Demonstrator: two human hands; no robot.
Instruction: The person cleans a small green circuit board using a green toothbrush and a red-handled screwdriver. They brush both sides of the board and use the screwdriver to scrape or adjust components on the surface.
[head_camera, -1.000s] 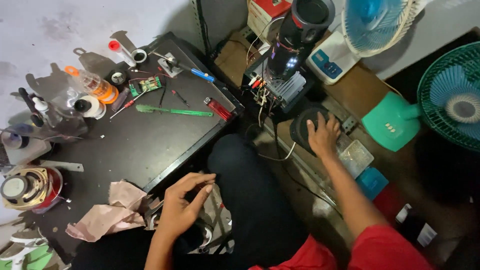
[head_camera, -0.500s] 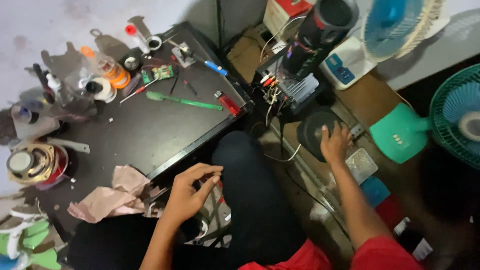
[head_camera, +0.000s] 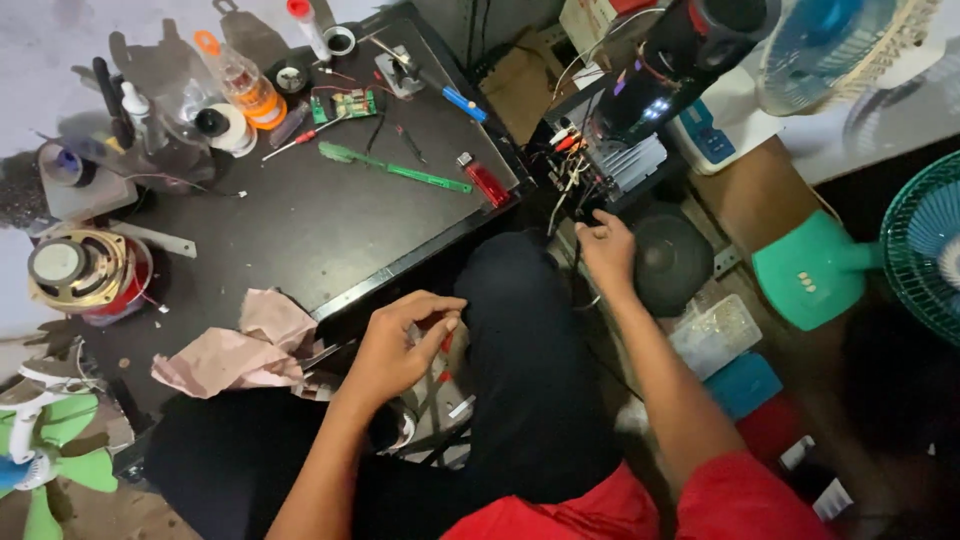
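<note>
seated at a cluttered dark bench (head_camera: 300, 230), left hand (head_camera: 400, 345) curled in a loose grip on a small red-tipped tool (head_camera: 446, 345) over the lap, right hand (head_camera: 605, 250) reaching into loose wires (head_camera: 570, 180) (grip unclear) beside an amplifier board (head_camera: 625, 165).

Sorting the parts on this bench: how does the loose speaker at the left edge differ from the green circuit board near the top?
The speaker is round, gold-rimmed with a pale centre and red under it; the circuit board is a small flat green rectangle. The speaker is much bigger and stands taller. It sits at the left edge, the board among tools at the far side. Both lie on the dark table, out of either hand.
</note>
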